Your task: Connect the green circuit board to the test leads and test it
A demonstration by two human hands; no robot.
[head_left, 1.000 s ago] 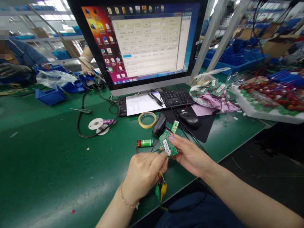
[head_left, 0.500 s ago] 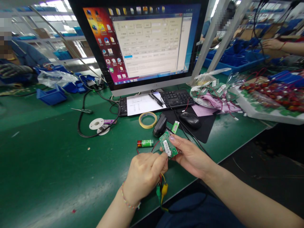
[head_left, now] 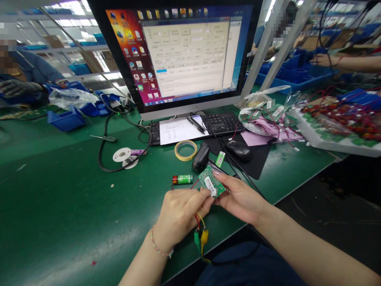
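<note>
A green circuit board (head_left: 218,188) with a white barcode label is gripped at its right edge by my right hand (head_left: 239,194), thumb on top and fingers beneath. My left hand (head_left: 181,210) is closed, its fingertips pressed together at the board's lower left edge; whatever they pinch is hidden. Red and yellow wires come out below that hand and lead to a green alligator clip (head_left: 197,240) and a yellow alligator clip (head_left: 204,237). Just beyond my left hand lies a green battery (head_left: 184,179) with a red wire. A black barcode scanner (head_left: 201,157) rests behind the board.
A monitor (head_left: 190,59) stands behind a keyboard (head_left: 222,123) with paper and pens on it. Around lie a tape roll (head_left: 185,151), a solder spool (head_left: 122,154), a screwdriver (head_left: 108,138), a mouse (head_left: 238,151) and a white foam tray (head_left: 333,141). Co-workers' hands show at both sides.
My left hand has shifted slightly left, and its fingers lie a little differently at the board's edge. The board has turned slightly, and the alligator clips hang a little further left.
</note>
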